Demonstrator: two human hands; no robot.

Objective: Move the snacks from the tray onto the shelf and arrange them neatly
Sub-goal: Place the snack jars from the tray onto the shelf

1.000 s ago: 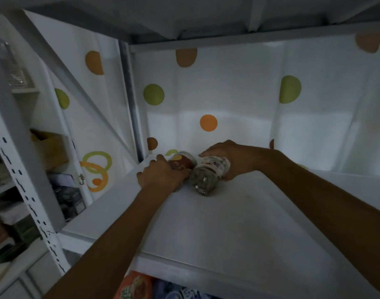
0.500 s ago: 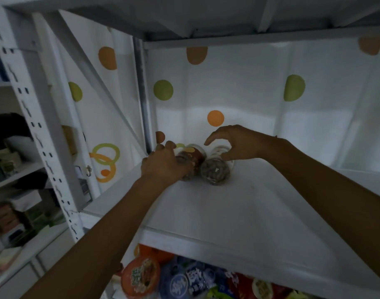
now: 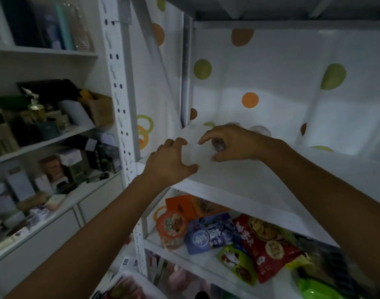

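Observation:
On the white upper shelf (image 3: 238, 186), two small clear snack jars lie on their sides near the back left corner. One jar (image 3: 219, 146) shows between my right thumb and forefinger, and the other jar (image 3: 260, 131) peeks out behind that hand. My right hand (image 3: 236, 143) hovers in front of them with curved fingers and holds nothing. Over the shelf's front left corner, my left hand (image 3: 172, 162) is loosely spread and empty. A white tray (image 3: 128, 279) with pinkish packs sits at the bottom edge.
The shelf below holds several snack packs: an orange cup (image 3: 172, 227), blue bags (image 3: 208, 236) and a red bag (image 3: 266, 244). A perforated white upright (image 3: 120, 108) stands left of my left hand. A dotted curtain (image 3: 271, 83) backs the shelf. Crowded storage shelves (image 3: 44, 126) fill the left.
Both hands have let go of the jars and drawn back toward the shelf's front. The jars stay at the back. The view has dropped and swung left, showing the lower shelf and tray.

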